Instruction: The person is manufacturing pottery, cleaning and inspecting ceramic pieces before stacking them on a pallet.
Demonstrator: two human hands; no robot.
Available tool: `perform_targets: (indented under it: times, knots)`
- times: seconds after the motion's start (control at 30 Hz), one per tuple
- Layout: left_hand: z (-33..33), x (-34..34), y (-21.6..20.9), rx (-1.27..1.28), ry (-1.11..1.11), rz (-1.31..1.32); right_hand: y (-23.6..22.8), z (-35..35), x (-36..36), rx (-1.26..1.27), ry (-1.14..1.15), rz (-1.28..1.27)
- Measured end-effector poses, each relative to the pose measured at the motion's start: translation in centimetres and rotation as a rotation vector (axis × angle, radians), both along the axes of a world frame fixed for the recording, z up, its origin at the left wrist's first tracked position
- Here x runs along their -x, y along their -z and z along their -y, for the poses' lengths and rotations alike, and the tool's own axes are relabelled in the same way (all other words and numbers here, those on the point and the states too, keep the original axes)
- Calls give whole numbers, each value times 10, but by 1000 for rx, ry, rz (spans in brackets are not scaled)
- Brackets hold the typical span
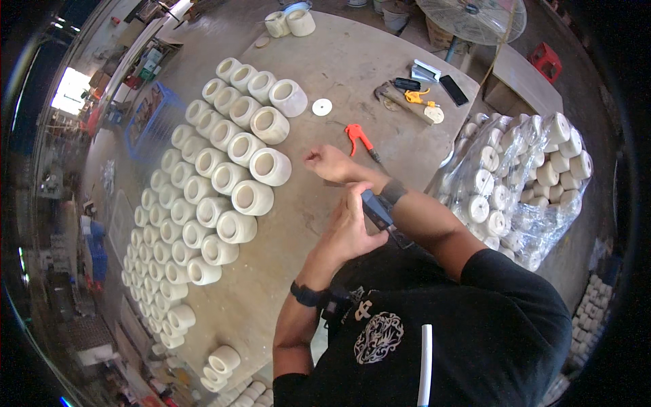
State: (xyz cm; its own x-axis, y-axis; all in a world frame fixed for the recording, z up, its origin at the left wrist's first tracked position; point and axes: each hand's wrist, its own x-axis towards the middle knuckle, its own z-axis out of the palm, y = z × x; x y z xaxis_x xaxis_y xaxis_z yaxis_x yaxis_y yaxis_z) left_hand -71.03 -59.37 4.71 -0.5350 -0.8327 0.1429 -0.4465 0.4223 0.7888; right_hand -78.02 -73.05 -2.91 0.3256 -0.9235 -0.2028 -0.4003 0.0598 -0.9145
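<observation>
My left hand (346, 229), with a black band on its wrist, closes its fingers and thumb around a small dark blue-grey box-shaped device (375, 209). This device is held close against the underside of my right forearm, by a dark wristband (392, 192). My right hand (328, 163) reaches across above it, fingers curled into a loose fist, and nothing shows in them. Beyond the right hand lies an orange air blow gun (359, 138) on the table. To the left stand rows of white hollow cylinders (270, 166) with round openings.
A white disc (322, 107), a hammer (407, 102), yellow tool (419, 96) and black phone (454, 90) lie on the table (352, 61). At right, plastic film wraps a heap of white spools (485, 182). A fan (475, 17) stands at the far edge.
</observation>
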Motion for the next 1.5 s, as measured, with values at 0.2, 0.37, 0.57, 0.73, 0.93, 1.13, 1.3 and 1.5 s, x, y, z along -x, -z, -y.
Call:
perform_targets:
  times: [0.2,0.37,0.57,0.73,0.93,1.13,1.3,1.5]
  knots:
    - [-3,-1,10,-26,-17,-60,5,-6,2,100,-94,-115]
    - [-10,1,20,-5,-89,-151,-1,-6,7,164,-61,-227]
    - [-9,-1,28,36,-59,-74,3,-6,2,167,-151,-334]
    - [-15,0,39,26,-111,-114,2,-2,2,159,-85,-252]
    - [-16,0,50,-16,-173,-242,-8,2,3,130,-38,-220]
    - [-17,0,51,-44,-140,-246,-7,0,0,129,-48,-217]
    - [-18,1,53,10,-114,-305,-4,-1,2,96,-26,-193]
    - [-18,1,50,37,-125,-262,-1,0,3,102,-44,-167]
